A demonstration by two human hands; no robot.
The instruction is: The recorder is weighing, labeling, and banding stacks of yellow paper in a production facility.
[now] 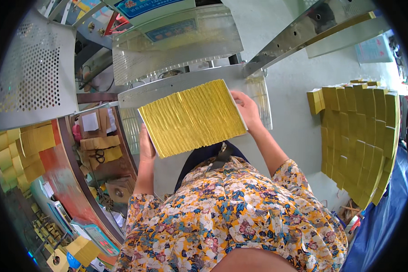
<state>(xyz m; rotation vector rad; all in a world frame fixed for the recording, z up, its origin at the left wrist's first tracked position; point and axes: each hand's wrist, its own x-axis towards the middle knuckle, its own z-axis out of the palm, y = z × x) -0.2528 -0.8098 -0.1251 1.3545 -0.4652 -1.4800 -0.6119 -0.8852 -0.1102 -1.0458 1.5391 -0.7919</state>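
Gold sheets (192,117), a thick block of them stood on edge and pressed together, sit in the centre of the frame, held between both hands just above the pale surface (294,136). The left hand (147,146) lies flat against the block's lower left end, fingers up along the side; the right hand (245,108) clasps the upper right end, fingers curled over the white end face. Both grips are closed on the block, squeezing it from its two ends, and it looks tilted, the left end lower in the picture. Above it, at upper centre, stands a machine (177,41) with a perforated metal guard and a clear cover; a curved metal plate runs just behind the block. As a judgement, the work looks well under way: at the right of the frame a large stack (358,136) of finished yellow bundles lies laid out in rows on the surface, and more yellow bundles (20,154) are piled at the left edge, beside a low shelf with scissors and cardboard. The block in hand seems to be one batch among many, squared up but not yet set down with the others. How many sheets remain cannot be told from here. The person's flowered shirt (231,217) fills the lower middle of the frame.
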